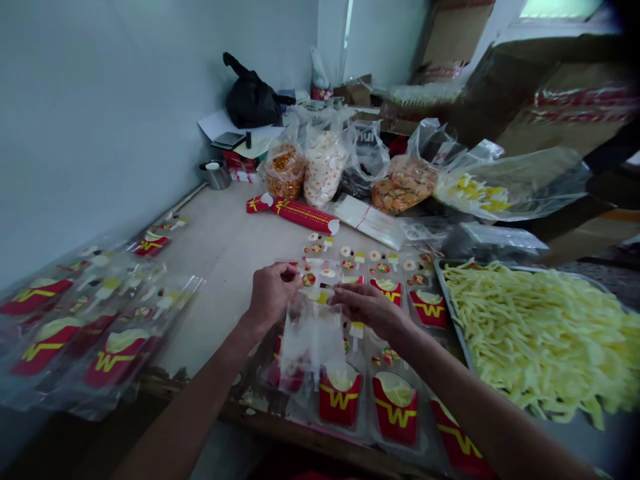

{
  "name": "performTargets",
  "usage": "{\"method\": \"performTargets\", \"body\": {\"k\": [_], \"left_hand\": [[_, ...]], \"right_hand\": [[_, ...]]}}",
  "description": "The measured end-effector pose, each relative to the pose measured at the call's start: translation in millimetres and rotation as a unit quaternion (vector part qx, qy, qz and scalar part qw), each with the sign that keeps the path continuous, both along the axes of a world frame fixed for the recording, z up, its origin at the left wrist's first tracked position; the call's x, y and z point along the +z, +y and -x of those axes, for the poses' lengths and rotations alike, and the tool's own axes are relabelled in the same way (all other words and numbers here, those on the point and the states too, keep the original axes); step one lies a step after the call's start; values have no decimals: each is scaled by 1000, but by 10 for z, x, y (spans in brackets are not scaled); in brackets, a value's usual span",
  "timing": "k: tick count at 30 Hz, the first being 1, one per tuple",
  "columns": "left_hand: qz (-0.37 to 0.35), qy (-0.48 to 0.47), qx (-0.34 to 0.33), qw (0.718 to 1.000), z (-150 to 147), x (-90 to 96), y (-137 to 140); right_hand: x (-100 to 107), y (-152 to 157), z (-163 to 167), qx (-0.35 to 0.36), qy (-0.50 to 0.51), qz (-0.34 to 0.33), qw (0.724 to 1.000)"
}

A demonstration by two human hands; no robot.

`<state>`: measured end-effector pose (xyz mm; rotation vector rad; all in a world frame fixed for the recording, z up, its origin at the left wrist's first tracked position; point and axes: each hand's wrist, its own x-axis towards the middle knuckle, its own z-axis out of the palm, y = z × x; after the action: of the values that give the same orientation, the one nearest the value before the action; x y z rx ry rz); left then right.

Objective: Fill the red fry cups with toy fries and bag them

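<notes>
Between my two hands is a clear plastic packet (311,343) with a cloudy lower part. Small toy-like food pieces, including a fried egg (328,273) and a round pizza-like piece (309,280), show at its upper end. My left hand (274,291) pinches the left edge, fingers curled. On the opposite edge, my right hand (369,305) closes thumb and fingertips, its other fingers fairly straight. Under and beside the packet lie rows of clear packs with red fries cartons (396,408) marked with a yellow W. Their small pieces are partly hidden by my hands.
A metal tray (453,313) heaped with pale fries (540,333) stands at right. Filled packs (107,353) overlap along the left table edge. Behind are nested red cartons (305,217), a stack of clear bags (370,221) and bags of small pieces (325,167). Cardboard boxes (555,100) rise at back right.
</notes>
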<state>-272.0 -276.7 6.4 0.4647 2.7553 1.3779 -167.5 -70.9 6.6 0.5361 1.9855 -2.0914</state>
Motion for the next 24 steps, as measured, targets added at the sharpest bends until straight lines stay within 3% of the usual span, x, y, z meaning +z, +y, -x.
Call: {"method": "performTargets", "body": {"k": [1, 3, 6, 10, 12, 13, 16, 18, 20, 22, 24], "left_hand": [[2, 0, 0, 1000, -6, -21, 17], [5, 6, 1, 1000, -68, -35, 88], [-1, 16, -11, 1000, -278, 49, 229], [-36, 32, -16, 999, -536, 265, 146], [-37, 72, -21, 996, -582, 400, -162], [-5, 108, -29, 994, -597, 473, -383], [203, 194, -46, 959, -629, 647, -1187], [303, 173, -28, 937, -614, 656, -1715], [341, 126, 30, 931, -552, 571, -2160], [368, 80, 98, 921, -463, 437, -2499], [409, 37, 138, 901, -383, 309, -2718]], "right_hand": [[-53, -32, -10, -13, -18, 82, 996], [-143, -149, 24, -57, -27, 151, 987], [-206, -378, 170, -76, -23, 137, 987], [-124, -513, 351, -6, 8, 126, 992], [-54, -480, 475, 71, 32, 129, 989], [-19, -476, 564, 113, 39, 134, 984], [75, -709, 928, 246, 35, 173, 953], [121, -1144, 1212, 316, 25, 189, 929], [153, -1736, 1481, 345, 13, 144, 927], [176, -2309, 1708, 326, 7, 109, 939], [181, -2653, 1893, 273, 20, 76, 959]]}}
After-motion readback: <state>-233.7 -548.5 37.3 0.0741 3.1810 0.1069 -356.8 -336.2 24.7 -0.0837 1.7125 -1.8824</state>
